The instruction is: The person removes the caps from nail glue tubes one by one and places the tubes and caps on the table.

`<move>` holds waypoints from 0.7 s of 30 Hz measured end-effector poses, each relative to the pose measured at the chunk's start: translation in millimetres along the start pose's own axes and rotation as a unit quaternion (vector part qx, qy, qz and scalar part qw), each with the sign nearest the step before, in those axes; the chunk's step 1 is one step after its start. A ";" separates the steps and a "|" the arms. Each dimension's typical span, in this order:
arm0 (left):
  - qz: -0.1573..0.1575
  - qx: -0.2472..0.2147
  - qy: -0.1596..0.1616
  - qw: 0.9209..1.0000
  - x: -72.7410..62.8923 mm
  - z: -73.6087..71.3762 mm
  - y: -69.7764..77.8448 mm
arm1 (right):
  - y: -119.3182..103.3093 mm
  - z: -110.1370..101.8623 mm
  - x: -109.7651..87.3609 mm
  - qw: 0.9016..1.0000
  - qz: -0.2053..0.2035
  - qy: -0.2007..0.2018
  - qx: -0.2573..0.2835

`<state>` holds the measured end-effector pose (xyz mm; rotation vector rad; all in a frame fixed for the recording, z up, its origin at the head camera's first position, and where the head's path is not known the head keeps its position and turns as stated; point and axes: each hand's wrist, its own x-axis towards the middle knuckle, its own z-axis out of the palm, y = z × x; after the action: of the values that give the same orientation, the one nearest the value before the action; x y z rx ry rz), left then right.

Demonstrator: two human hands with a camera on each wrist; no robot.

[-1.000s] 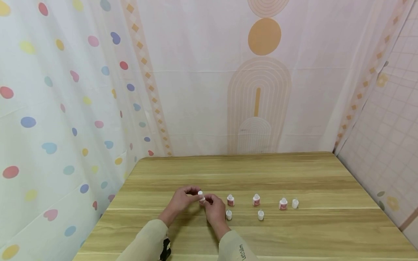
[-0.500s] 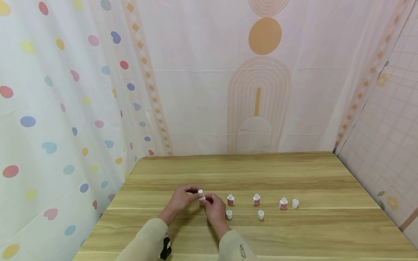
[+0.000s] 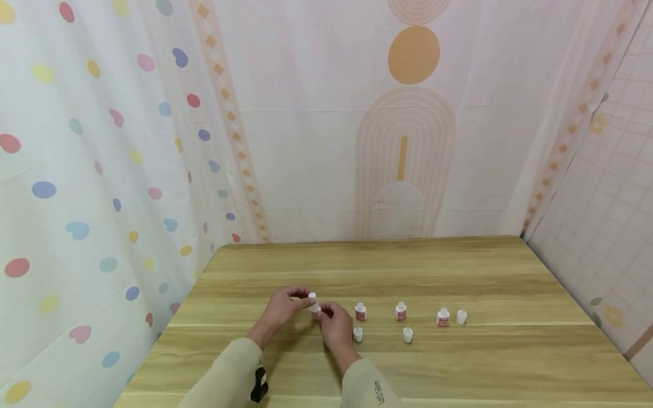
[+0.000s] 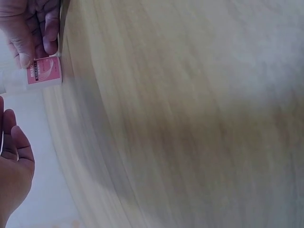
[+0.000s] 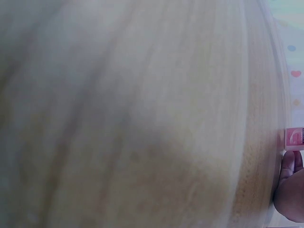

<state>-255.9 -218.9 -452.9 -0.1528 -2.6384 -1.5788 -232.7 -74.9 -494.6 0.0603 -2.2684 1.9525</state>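
Between the two hands a small nail glue bottle (image 3: 316, 314) stands upright, white with a pink label. The right hand (image 3: 337, 331) grips its body from the right side. With thumb and fingers the left hand (image 3: 283, 309) pinches the white cap (image 3: 313, 296) at the top, now raised above the body. In the left wrist view the bottle's pink label (image 4: 45, 70) shows under the right hand's fingers, while its white upper end runs off the left edge. The right wrist view catches only the bottle's lower end (image 5: 294, 137) beside the right hand (image 5: 290, 190).
Right of the hands, three similar bottles without caps, the nearest bottle (image 3: 360, 313) among them, stand in a row. Three white caps lie near them: a cap (image 3: 358, 335) close to the right wrist, a middle cap (image 3: 407, 335) and a far-right cap (image 3: 461, 317). Curtains border the wooden table (image 3: 459, 374).
The left hand has risen slightly, taking the white cap upward from the bottle's body. The right hand has stayed in place around the bottle. The other bottles and caps have not moved.
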 end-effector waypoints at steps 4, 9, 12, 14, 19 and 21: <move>0.004 0.005 0.008 1.000 0.1 -1.0 2.1 | -0.3 0.0 0.8 1.000 -0.002 0.002 -0.007; 0.003 -0.003 0.012 1.000 0.7 -2.1 3.0 | -1.2 -0.8 0.6 1.000 -0.004 0.003 -0.020; 0.000 -0.013 0.014 1.000 1.2 -2.9 3.2 | -1.7 -0.8 0.1 1.000 -0.001 0.002 -0.019; 0.001 -0.016 0.017 1.000 1.7 -3.3 2.9 | -1.7 -0.9 0.1 1.000 0.002 0.000 -0.015; 0.003 -0.023 0.022 0.999 2.3 -4.3 2.0 | -2.6 -1.2 -0.3 1.000 0.008 -0.002 -0.007; 0.004 -0.024 0.021 0.999 1.9 -4.9 2.0 | -2.7 -1.0 -0.6 1.000 0.008 -0.002 -0.006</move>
<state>-257.6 -222.1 -448.6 -0.1309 -2.5672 -1.6263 -231.7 -74.4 -491.9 0.0459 -2.2910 1.9479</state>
